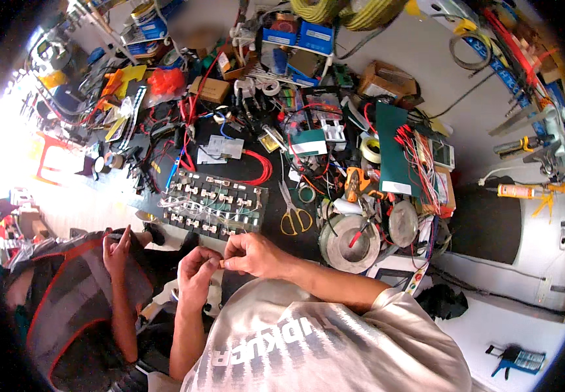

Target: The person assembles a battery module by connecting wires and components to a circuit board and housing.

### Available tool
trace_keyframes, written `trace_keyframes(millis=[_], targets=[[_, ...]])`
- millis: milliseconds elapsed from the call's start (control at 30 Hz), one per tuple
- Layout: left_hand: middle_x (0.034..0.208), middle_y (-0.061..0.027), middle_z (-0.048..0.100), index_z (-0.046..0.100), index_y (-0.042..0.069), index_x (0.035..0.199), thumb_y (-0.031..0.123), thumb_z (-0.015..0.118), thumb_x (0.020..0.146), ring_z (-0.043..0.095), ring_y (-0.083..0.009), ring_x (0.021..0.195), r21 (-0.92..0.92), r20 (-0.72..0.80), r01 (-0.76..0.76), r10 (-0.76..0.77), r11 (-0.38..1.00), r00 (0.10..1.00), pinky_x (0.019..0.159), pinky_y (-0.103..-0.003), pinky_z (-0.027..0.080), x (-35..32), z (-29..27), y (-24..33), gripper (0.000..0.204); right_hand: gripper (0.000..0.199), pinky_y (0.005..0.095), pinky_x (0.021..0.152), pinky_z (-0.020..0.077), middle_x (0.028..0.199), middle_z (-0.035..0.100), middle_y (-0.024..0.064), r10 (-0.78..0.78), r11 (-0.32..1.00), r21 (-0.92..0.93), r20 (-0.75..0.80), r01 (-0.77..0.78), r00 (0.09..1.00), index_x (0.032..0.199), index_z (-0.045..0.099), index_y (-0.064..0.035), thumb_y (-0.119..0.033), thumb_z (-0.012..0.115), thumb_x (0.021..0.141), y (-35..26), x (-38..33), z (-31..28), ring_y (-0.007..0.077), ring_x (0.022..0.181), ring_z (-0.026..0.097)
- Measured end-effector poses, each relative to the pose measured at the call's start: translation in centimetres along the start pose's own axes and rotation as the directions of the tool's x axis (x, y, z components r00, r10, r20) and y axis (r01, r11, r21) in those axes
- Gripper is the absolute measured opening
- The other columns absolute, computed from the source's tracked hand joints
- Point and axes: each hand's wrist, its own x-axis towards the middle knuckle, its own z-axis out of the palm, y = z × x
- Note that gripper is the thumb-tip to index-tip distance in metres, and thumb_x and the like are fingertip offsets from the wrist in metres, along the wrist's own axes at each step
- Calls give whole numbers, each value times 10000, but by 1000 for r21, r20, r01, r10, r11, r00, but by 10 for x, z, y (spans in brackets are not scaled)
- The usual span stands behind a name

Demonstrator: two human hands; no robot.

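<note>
My left hand [194,273] and my right hand [254,255] meet close to my body at the bench's front edge. Both are closed, fingertips pinched together at one spot. Whatever lies between them is too small to make out. Just beyond them on the dark bench lies a flat board [235,210] with rows of small metal parts and thin pale wires across it. Scissors with yellow handles [293,212] lie open-bladed to the right of the board. Behind it rest a coil of red wire [261,167] and a pale grey sheet [220,149].
At the right stand a large grey reel [351,243], an orange-and-black tool [355,183] and a green panel [393,150] with red and white wires. Cables and boxes crowd the back. On the left sits another person, one hand [118,246] raised. A caulking gun [524,191] hangs at the right wall.
</note>
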Motion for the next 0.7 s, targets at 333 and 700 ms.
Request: trace_keyframes(millis=[333,700], targets=[[935,-38,721,695,-18,986,107,717,964,651,-108,872,-125,-69,37,-46,991,997,817,-273,526,-12,2,-15,130,188,281,614,509,847,689,19,-7,993,121,52,1,999,956,692,-13,-183,772,946,15,10,5,102,700,622],[874,-22,682,669,-3,953,84,668,978,617,-101,812,-5,-225,121,-120,993,967,760,-291,528,-23,-22,-78,91,303,397,717,585,870,773,148,-142,918,-395,-212,48,967,1134,734,0,-237,729,946,19,78,-46,249,747,736]])
